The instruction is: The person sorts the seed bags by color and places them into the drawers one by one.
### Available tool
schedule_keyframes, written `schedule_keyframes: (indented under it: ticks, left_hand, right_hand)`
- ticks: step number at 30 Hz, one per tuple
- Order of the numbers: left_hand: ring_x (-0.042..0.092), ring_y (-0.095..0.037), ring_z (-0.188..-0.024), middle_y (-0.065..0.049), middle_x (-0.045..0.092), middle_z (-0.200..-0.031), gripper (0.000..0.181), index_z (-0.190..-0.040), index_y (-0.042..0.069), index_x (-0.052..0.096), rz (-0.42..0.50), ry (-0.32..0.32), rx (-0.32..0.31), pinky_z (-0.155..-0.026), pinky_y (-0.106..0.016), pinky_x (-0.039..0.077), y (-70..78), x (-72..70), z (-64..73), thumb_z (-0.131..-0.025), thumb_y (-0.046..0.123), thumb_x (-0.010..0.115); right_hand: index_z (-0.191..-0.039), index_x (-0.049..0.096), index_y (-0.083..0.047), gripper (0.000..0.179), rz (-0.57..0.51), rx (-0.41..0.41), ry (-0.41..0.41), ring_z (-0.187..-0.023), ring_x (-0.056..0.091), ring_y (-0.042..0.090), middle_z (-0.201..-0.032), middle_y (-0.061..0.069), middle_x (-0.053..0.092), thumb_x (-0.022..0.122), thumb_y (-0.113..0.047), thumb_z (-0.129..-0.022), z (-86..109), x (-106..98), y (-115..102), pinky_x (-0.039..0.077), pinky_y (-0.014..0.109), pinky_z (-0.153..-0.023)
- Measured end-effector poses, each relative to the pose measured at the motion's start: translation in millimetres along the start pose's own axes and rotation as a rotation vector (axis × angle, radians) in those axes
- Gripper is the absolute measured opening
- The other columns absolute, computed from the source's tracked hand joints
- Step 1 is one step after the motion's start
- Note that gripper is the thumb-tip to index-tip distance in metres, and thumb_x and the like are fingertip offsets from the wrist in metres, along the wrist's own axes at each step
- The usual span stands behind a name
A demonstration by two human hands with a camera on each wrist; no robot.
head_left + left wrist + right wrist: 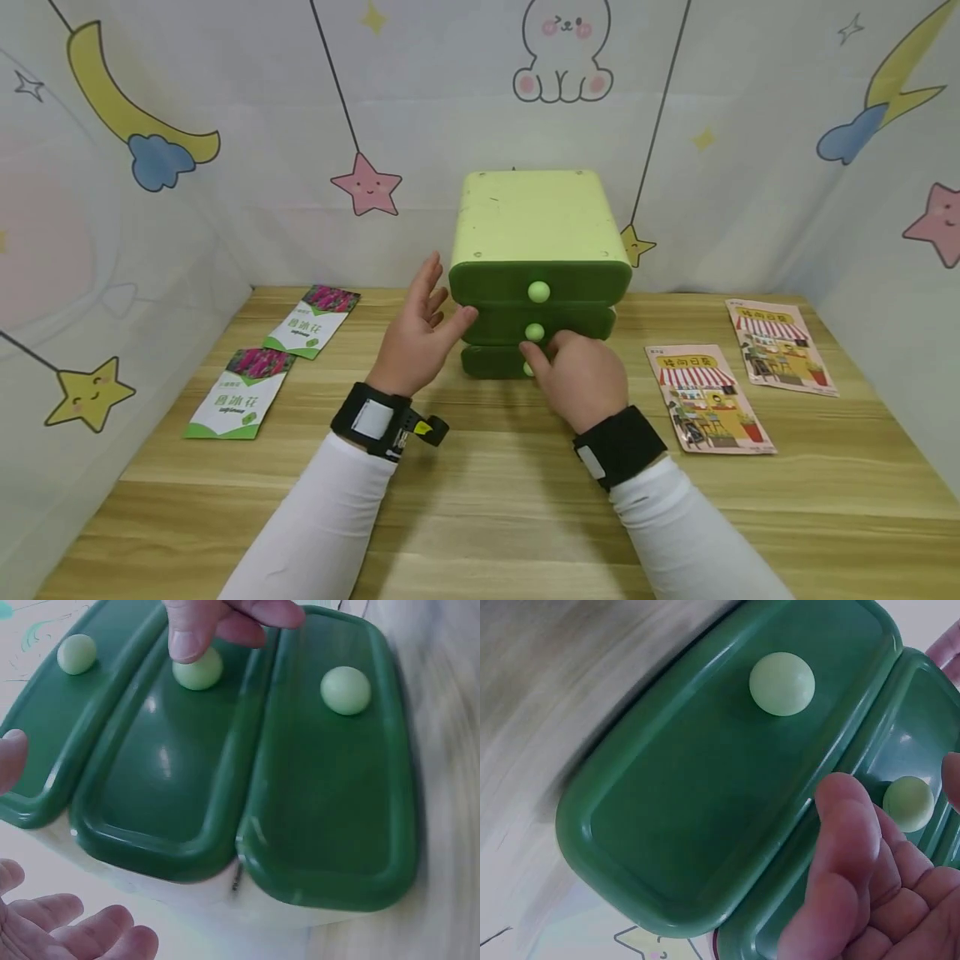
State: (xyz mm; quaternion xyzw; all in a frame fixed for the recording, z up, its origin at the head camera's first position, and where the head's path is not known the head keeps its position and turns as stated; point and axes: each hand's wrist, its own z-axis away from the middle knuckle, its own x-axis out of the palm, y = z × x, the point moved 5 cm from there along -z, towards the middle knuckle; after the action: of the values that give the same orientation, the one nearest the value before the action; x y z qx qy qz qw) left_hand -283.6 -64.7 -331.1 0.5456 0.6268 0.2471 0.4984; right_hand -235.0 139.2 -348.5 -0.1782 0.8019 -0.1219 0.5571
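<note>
A small three-drawer cabinet (538, 218) with a pale green top and dark green fronts stands on the table, all drawers pushed in. My right hand (583, 377) is at the middle drawer's round knob (535, 332), its thumb and index finger apart on either side of it. In the right wrist view, a gap shows between the index finger (845, 832) and that knob. My left hand (415, 340) is beside the cabinet's left side with its fingers extended upward, holding nothing. Its thumb (10, 761) overlaps the edge of the top drawer front (64, 712) in the left wrist view.
On the left of the wooden table (480, 500) lie two white and green flower packets (240, 396), one further back. Two pink packets (708, 400) with striped awnings are on the right. A printed cloth wall (450, 108) rises behind the cabinet and along both sides.
</note>
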Motion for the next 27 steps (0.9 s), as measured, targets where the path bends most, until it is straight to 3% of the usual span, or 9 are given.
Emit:
schedule_keyframes:
  ticks: [8, 15, 22, 27]
  left_hand:
    - [0.033, -0.021, -0.127, -0.008, 0.023, -0.152, 0.076, -0.151, 0.017, 0.015, 0.015, -0.005, 0.031, -0.102, -0.051, 0.034, 39.8, -5.8, 3.8, -0.092, 0.025, 0.062]
    - [0.033, -0.023, -0.127, -0.007, 0.023, -0.152, 0.074, -0.151, 0.016, 0.016, 0.009, -0.012, 0.037, -0.102, -0.047, 0.034, 44.9, -5.2, 1.0, -0.092, 0.024, 0.061]
    - [0.031, -0.027, -0.128, -0.005, 0.020, -0.153, 0.073, -0.151, 0.017, 0.018, 0.024, -0.020, 0.071, -0.103, -0.052, 0.032, 47.1, -2.7, -4.1, -0.092, 0.021, 0.062]
    - [0.034, -0.024, -0.126, -0.003, 0.022, -0.152, 0.071, -0.150, 0.013, 0.022, 0.036, -0.022, 0.110, -0.098, -0.051, 0.038, 52.5, -0.4, -7.9, -0.092, 0.019, 0.062]
  right_hand:
    - [-0.076, 0.067, -0.008, 0.050, -0.016, -0.006, 0.003, -0.049, 0.049, 0.015, -0.060, 0.001, 0.059, 0.053, -0.054, -0.090, 0.8, -4.6, -2.1, 0.042, 0.034, -0.042]
    - [-0.076, 0.066, -0.008, 0.049, -0.028, -0.006, 0.017, -0.047, 0.048, 0.015, -0.058, 0.002, 0.058, 0.055, -0.053, -0.090, 1.2, -5.6, -1.3, 0.041, 0.034, -0.040]
    - [-0.078, 0.066, -0.006, 0.050, -0.032, -0.019, 0.031, -0.045, 0.047, 0.014, -0.056, 0.002, 0.056, 0.054, -0.053, -0.090, 0.3, -4.3, -1.5, 0.039, 0.033, -0.039]
    - [-0.076, 0.065, -0.007, 0.049, -0.033, -0.025, 0.051, -0.044, 0.046, 0.014, -0.054, 0.001, 0.055, 0.054, -0.052, -0.090, -0.3, -2.5, -2.3, 0.038, 0.033, -0.038]
